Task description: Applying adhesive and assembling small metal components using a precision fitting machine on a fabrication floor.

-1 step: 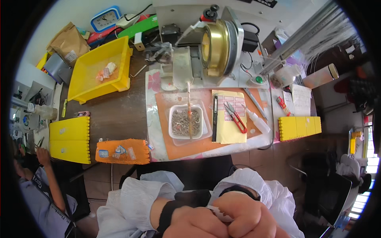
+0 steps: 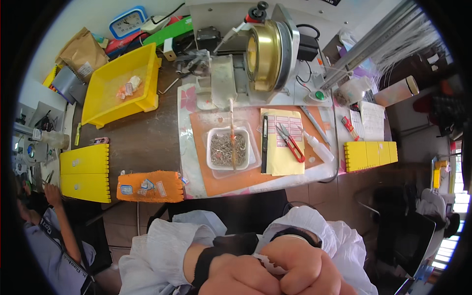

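Note:
Close to me, at the lower edge, my left hand (image 2: pixel 238 276) and my right hand (image 2: pixel 301 265) are held up together, fingers bent and closed. A small white scrap with a ragged edge (image 2: pixel 269 264) shows between them; its kind and which fingers grip it are unclear. Most fingertips are hidden. Beyond, on the bench, a white square tub (image 2: pixel 212 160) holds many small metal pieces, with a thin stained stick (image 2: pixel 233 132) reaching over it. Right of it, red-handled snips (image 2: pixel 293 147) and a black pen-like tool (image 2: pixel 264 142) lie on yellow paper (image 2: pixel 282 168).
Behind the tub stands a machine with a brass-coloured wheel (image 2: pixel 260 59). A yellow bin (image 2: pixel 105 105) sits at the back left. A white squeeze bottle (image 2: pixel 320 149) lies right of the snips. An orange bench pad (image 2: pixel 150 187) edges the front. Another person's arm (image 2: pixel 68 226) is at far left.
The bench and everything on it sit slightly further left and up in the picture. My hands keep nearly the same pose.

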`<state>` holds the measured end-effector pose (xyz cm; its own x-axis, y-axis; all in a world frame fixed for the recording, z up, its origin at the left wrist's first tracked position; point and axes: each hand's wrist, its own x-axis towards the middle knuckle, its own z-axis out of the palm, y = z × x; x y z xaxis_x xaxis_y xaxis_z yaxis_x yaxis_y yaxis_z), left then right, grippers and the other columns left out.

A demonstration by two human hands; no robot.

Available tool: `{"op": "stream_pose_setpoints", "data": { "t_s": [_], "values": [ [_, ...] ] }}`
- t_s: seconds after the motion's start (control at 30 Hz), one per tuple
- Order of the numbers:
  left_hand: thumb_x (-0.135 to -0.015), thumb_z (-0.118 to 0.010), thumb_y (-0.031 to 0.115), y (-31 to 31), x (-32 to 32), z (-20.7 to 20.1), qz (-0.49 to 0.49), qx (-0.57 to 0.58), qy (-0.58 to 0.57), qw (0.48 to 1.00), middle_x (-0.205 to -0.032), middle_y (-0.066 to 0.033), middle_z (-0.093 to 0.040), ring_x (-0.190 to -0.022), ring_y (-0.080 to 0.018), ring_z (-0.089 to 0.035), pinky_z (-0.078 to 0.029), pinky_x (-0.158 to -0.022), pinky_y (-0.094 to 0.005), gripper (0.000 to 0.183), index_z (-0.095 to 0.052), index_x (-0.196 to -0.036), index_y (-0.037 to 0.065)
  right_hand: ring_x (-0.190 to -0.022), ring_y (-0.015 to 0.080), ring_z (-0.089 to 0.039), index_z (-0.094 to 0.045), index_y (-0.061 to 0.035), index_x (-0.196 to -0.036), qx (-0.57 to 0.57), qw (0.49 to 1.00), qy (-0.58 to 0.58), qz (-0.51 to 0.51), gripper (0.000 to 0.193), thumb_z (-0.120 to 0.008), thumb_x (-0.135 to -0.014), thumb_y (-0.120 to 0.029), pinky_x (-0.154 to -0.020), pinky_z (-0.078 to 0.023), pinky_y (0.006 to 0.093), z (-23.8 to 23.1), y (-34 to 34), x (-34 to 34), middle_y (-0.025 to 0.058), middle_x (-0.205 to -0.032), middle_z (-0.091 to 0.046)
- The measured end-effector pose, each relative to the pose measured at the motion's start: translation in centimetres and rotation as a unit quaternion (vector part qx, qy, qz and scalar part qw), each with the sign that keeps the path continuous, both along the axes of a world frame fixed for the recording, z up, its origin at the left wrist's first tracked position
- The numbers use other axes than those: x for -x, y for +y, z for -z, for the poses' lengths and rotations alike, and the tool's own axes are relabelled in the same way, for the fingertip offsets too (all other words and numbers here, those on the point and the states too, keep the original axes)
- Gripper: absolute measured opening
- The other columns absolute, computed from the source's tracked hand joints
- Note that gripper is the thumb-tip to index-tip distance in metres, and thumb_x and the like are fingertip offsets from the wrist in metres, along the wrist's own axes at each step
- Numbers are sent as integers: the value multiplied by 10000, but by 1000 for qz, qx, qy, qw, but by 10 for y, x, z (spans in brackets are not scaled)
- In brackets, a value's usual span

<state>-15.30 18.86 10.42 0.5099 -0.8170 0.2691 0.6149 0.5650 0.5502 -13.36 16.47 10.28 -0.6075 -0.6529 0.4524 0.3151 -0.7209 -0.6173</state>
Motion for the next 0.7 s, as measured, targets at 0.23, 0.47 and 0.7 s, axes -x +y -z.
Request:
{"op": "stream_pose_setpoints", "data": {
  "t_s": [0.23,0.47,0.7],
  "values": [
    [-680,-707,18,-6,-18,30,-6,97,-130,987,-585,46,-372,-504,-87,-279,-200,-467,-230,315,-425,-598,134,-498,85,-240,-440,-109,-707,-23,995,-4,97,232,-654,-771,-172,-485,-224,252,13,9,-6,-25,-603,-314],
    [-700,-699,18,-7,-7,20,-24,75,-101,992,-595,7,-400,-496,-111,-320,-237,-476,-258,296,-432,-619,114,-487,95,-276,-482,-72,-760,223,974,-6,46,157,-620,-795,-139,-460,-246,263,45,-11,6,-10,-614,-364],
    [-744,-701,40,0,-18,30,9,93,-138,986,-658,-55,-506,-538,-149,-426,-321,-508,-286,220,-503,-664,89,-474,132,-315,-539,-82,-754,215,949,180,-144,126,-657,-795,-101,-444,-285,283,46,-10,42,25,-649,-443]
  ]
}}
